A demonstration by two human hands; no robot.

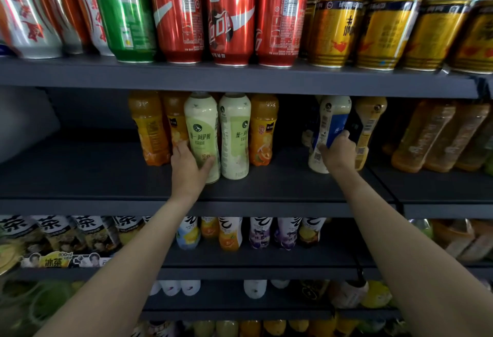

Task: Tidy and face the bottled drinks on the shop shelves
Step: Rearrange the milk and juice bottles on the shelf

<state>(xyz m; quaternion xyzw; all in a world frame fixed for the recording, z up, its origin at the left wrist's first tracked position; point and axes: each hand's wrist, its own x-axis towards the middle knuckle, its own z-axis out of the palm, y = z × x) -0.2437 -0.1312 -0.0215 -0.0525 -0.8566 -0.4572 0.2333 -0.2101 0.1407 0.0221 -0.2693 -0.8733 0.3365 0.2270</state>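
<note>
On the middle shelf (106, 176) my left hand (188, 168) grips the lower part of a pale green milk tea bottle (202, 123), which stands upright beside a second one (236, 133). Orange juice bottles (149, 128) stand to the left and behind, and another (264, 128) to the right. Further right my right hand (337, 154) holds a cream bottle with a blue label (329, 123), slightly tilted, next to a yellow-brown bottle (369, 125).
Red, green and gold cans (229, 16) fill the top shelf. Amber tea bottles (437, 136) lean at the right of the middle shelf. Its left part is bare. Lower shelves hold tea and juice bottles (229, 232).
</note>
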